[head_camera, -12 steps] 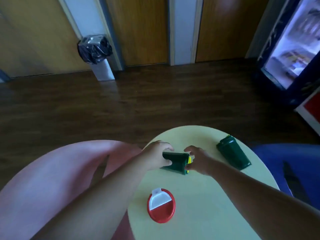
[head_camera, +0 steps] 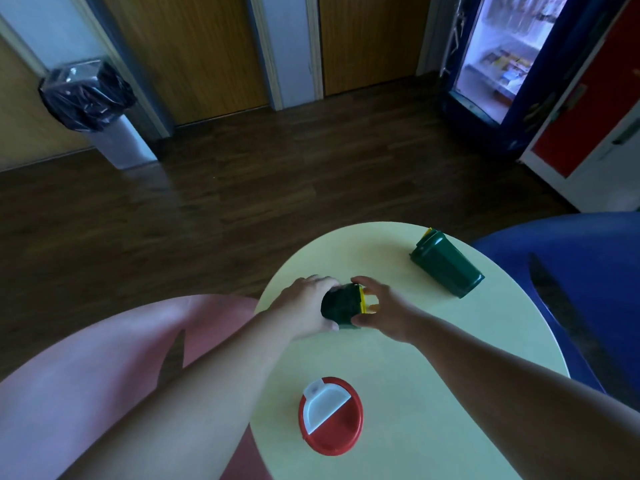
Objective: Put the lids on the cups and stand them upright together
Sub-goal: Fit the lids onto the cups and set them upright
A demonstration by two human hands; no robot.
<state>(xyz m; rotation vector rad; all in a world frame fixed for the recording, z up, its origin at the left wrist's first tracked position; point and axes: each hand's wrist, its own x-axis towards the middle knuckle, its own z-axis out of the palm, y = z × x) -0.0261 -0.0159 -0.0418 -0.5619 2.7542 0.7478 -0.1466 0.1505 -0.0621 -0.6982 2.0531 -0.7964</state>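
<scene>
While a red lid with a white flap (head_camera: pixel 330 415) waits at six o'clock, the left hand (head_camera: pixel 304 306) wraps a tipped green cup (head_camera: pixel 341 306) mid-table and the right hand (head_camera: pixel 382 311) pinches its yellow lid (head_camera: pixel 362 299) on, likely seating it before righting it beside the second lying cup (head_camera: pixel 446 268) at two o'clock.
</scene>
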